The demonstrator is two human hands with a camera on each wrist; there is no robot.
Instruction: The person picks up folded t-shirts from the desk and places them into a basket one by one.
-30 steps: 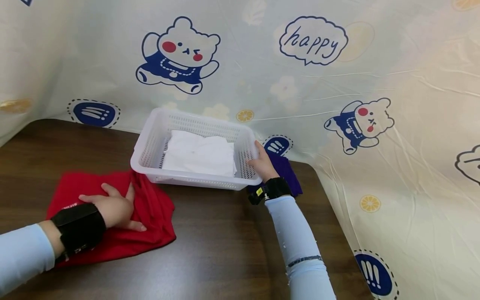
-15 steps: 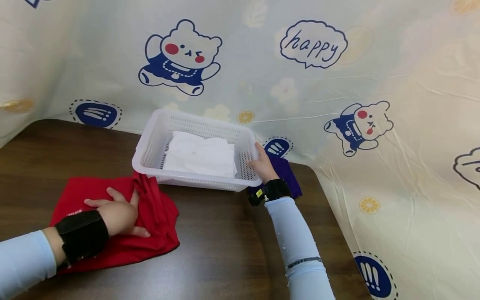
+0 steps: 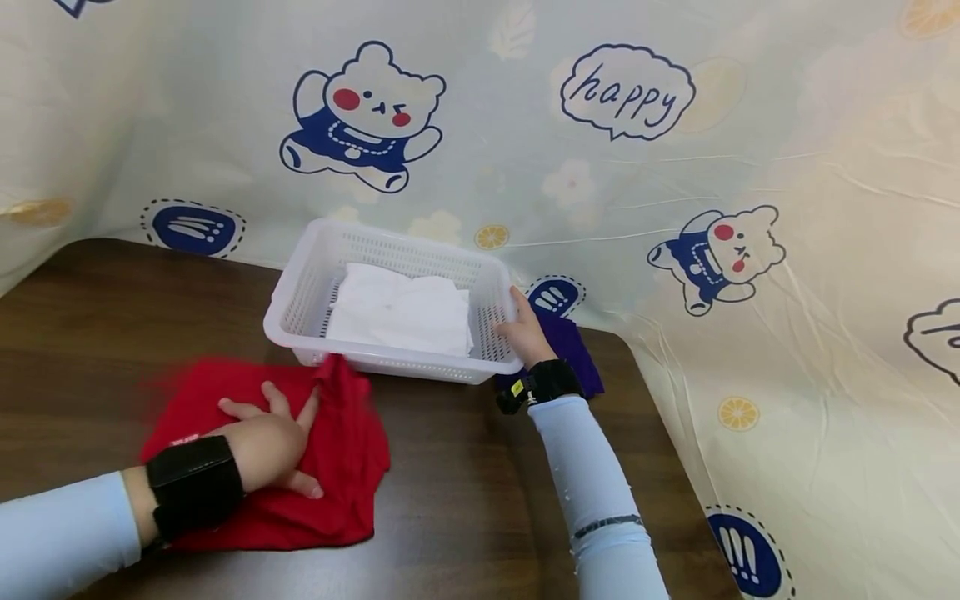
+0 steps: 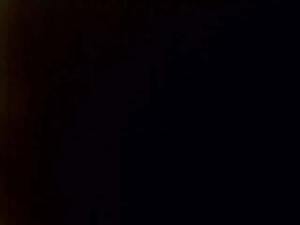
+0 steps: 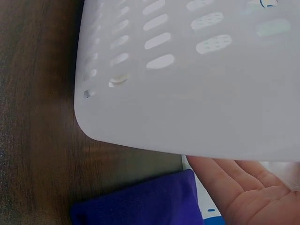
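Observation:
My left hand (image 3: 268,446) lies palm down on a red cloth garment (image 3: 251,517), fingers spread and straight. The garment lies bunched on the table, rumpled along its right side, its upper fold close in front of the basket. With my right hand (image 3: 527,333) I grip the right end of a white perforated plastic basket (image 3: 397,359). In the right wrist view the palm of that hand (image 5: 262,201) shows beside the basket wall (image 5: 154,117), the fingertips hidden behind it. A folded white cloth (image 3: 401,312) lies inside the basket. The left wrist view is black.
A dark purple folded cloth (image 3: 572,350) lies on the brown wooden table (image 3: 450,483), right of the basket and partly behind my right hand. A printed curtain (image 3: 495,125) hangs along the back and right side of the table.
My left hand has slid the red garment to the right and slightly toward me. Its upper fold has drawn down from the basket's left corner. My right hand and the basket stay nearly still.

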